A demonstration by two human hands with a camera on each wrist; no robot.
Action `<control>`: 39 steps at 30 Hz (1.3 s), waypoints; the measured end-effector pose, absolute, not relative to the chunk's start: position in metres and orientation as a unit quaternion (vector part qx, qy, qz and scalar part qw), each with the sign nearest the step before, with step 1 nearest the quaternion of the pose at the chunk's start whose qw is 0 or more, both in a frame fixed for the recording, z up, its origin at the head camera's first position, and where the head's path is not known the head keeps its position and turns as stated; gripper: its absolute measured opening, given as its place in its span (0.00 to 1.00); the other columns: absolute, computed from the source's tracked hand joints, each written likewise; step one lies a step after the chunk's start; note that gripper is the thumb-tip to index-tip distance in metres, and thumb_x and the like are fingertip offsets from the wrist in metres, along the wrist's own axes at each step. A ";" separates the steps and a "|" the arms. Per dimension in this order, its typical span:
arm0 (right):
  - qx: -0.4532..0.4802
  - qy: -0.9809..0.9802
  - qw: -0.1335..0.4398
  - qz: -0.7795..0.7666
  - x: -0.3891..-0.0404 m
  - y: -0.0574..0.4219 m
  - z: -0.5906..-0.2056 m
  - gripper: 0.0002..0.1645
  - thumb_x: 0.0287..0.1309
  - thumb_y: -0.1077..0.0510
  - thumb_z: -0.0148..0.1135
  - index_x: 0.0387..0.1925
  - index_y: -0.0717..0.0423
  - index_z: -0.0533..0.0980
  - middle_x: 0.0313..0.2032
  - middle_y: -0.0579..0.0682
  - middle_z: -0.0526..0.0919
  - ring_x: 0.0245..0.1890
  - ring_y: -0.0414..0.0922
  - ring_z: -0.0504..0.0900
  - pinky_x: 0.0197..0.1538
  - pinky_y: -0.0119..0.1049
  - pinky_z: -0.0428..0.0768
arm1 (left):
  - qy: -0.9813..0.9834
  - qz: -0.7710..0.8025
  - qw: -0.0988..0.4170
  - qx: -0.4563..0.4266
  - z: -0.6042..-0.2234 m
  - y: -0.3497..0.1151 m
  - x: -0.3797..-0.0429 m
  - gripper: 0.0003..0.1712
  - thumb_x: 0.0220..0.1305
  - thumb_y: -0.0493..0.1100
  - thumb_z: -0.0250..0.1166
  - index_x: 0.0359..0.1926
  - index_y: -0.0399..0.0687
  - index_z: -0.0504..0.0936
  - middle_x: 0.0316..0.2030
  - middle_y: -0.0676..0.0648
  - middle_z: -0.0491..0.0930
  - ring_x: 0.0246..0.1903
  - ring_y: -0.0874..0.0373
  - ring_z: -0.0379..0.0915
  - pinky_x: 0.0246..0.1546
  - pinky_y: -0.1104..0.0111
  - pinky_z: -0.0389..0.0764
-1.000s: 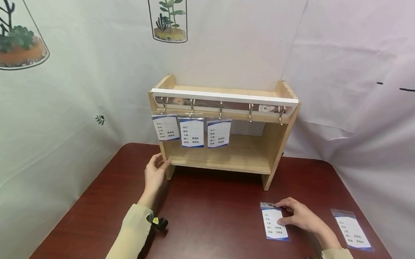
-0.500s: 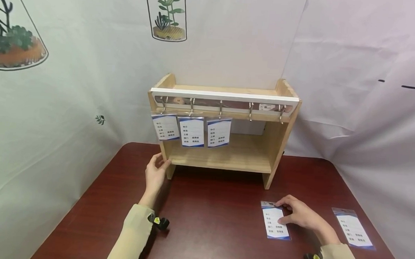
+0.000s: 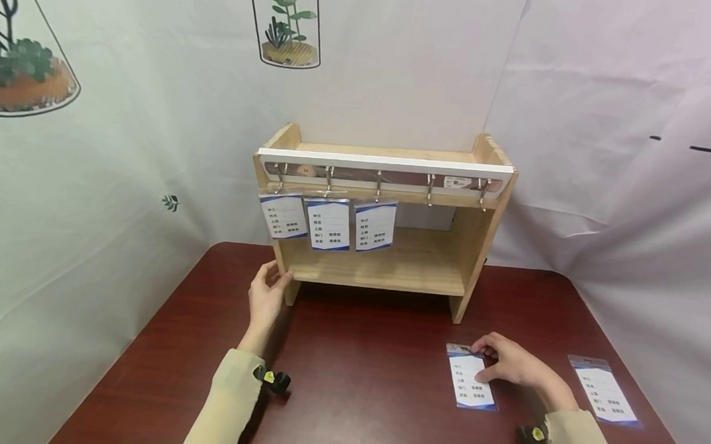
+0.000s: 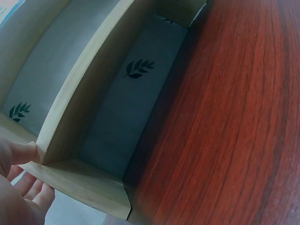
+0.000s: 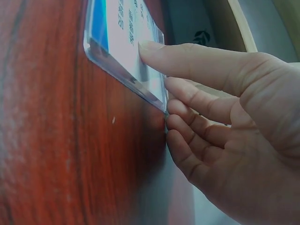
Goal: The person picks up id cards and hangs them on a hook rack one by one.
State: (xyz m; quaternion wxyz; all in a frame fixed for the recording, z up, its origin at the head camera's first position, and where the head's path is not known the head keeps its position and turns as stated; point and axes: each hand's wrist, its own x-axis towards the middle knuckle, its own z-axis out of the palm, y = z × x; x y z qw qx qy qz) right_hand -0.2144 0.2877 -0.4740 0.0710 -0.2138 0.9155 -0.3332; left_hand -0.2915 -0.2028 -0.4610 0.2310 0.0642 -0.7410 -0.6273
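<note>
My left hand (image 3: 265,299) grips the left side panel of a small wooden shelf (image 3: 383,270), near its lower board. The left wrist view shows the thumb on the panel's front edge and the fingers (image 4: 43,194) on its outer side. On the table to the right, my right hand (image 3: 514,363) pinches a name badge (image 3: 466,382) in a clear plastic sleeve. Its thumb (image 5: 173,56) lies on the badge's face, and the other fingers are at the sleeve's edge. Three similar badges (image 3: 328,226) hang from hooks on the shelf's white rail (image 3: 395,162).
Another sleeved badge (image 3: 606,393) lies farther right on the dark red table (image 3: 346,396). The two rightmost hooks (image 3: 431,189) on the rail carry no badge. White cloth (image 3: 155,138) with printed plants hangs behind and at the sides.
Both hands keep nearly the same places, the left on the shelf panel and the right at the badge. The view has shifted very slightly.
</note>
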 end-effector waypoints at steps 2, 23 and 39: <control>-0.214 0.915 0.069 -0.334 -0.214 0.288 -0.475 0.26 0.39 0.60 0.82 0.41 0.61 0.78 0.38 0.48 0.74 0.39 0.44 0.72 0.42 0.35 0.75 | -0.742 -0.625 0.231 0.063 -0.461 -0.203 -0.291 0.24 0.66 0.39 0.69 0.61 0.39 0.77 0.56 0.36 0.80 0.56 0.46 0.77 0.53 0.52 0.79; -0.213 0.920 0.041 -0.326 -0.212 0.286 -0.477 0.27 0.37 0.61 0.83 0.40 0.60 0.77 0.40 0.50 0.73 0.40 0.45 0.73 0.42 0.35 0.76 | -0.742 -0.627 0.231 0.060 -0.460 -0.203 -0.289 0.23 0.67 0.39 0.69 0.61 0.39 0.77 0.56 0.36 0.80 0.56 0.47 0.77 0.50 0.60 0.80; -0.199 0.925 0.043 -0.322 -0.209 0.284 -0.474 0.28 0.37 0.61 0.83 0.40 0.60 0.76 0.42 0.50 0.74 0.41 0.47 0.74 0.43 0.37 0.76 | -0.742 -0.627 0.230 0.059 -0.459 -0.202 -0.290 0.23 0.67 0.38 0.68 0.61 0.38 0.77 0.57 0.35 0.80 0.57 0.46 0.76 0.54 0.52 0.79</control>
